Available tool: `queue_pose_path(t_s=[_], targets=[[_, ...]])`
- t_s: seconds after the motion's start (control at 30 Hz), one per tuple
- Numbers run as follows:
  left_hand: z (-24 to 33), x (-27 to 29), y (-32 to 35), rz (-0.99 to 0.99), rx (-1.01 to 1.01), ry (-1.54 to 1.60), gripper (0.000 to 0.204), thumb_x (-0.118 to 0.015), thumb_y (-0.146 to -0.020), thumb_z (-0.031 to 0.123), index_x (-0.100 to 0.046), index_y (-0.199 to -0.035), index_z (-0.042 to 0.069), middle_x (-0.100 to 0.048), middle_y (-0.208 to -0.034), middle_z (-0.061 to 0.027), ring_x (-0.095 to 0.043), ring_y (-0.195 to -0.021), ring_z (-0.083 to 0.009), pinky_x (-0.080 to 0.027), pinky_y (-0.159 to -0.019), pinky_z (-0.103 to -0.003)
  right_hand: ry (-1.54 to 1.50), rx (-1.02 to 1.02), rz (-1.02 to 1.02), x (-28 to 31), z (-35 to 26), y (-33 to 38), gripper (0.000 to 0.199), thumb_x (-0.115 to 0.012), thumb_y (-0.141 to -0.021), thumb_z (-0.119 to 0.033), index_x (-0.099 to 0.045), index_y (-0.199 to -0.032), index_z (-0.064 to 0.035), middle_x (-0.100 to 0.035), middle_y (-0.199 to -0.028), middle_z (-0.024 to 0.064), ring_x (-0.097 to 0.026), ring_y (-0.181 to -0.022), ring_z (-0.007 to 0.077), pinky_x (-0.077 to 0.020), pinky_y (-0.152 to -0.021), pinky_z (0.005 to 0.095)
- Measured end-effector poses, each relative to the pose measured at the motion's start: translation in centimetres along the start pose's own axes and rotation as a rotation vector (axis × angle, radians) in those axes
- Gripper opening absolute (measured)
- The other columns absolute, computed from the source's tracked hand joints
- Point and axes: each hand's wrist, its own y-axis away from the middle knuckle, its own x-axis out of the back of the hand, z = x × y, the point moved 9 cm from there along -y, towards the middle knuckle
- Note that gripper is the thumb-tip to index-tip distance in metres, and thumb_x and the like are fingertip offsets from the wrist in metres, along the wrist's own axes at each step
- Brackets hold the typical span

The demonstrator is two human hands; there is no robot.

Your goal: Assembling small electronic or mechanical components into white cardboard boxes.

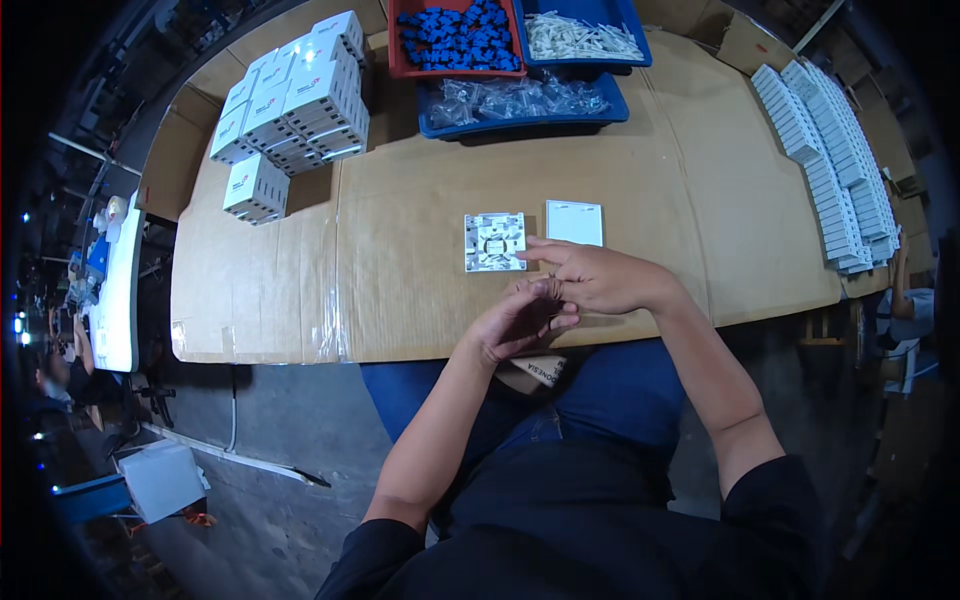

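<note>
My left hand (518, 318) is turned palm up near the table's front edge, its fingers curled. What lies inside it, if anything, is hidden. My right hand (612, 280) comes in over it from the right, and the two hands touch. The right hand's foremost fingers stretch out to the right edge of a square white frame (477, 245) with a grey and white inside and a dark ring in its middle. Its other fingers are bent over my left hand, partly out of sight. Just beyond the right hand lies a flat white square plate (574, 222), its near edge partly covered.
Stacked white boxes (262, 110) stand at the far left. Along the back sit a red bin (456, 72) of blue parts, a blue bin (640, 50) of white slim pieces and a blue tray (520, 128) of clear bags. Rows of white units (835, 170) line the right edge.
</note>
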Motion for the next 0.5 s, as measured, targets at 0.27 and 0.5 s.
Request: queue_pose_path(t_s=[0.27,0.5], targets=[[0.1,-0.8,-0.4,-0.037,0.037,0.032,0.032,-0.069,-0.101,0.031,-0.064,-0.122,0.008,-0.069,-0.115,-0.0105,-0.067,-0.113,-0.0295,-0.055,-0.104,-0.047,0.026,0.152,-0.036,1.1,0.5,0.3,0.042,-0.049,-0.106,-0.013,-0.054,-0.146,0.0002,-0.039,-0.164,0.0166,-0.034,-0.153,0.0330,-0.0311,-0.122,0.0390],[0.0,-1.5,-0.5,-0.091,0.022,0.044,0.046,-0.054,-0.107,0.040,-0.059,-0.131,0.002,-0.067,-0.113,-0.0092,-0.068,-0.105,-0.0227,-0.057,-0.100,-0.041,-0.157,0.073,0.010,7.1,1.0,0.6,0.032,-0.053,-0.109,-0.021,-0.070,-0.121,0.0028,-0.055,-0.152,0.0130,-0.059,-0.130,0.0213,-0.0448,-0.111,0.0382]])
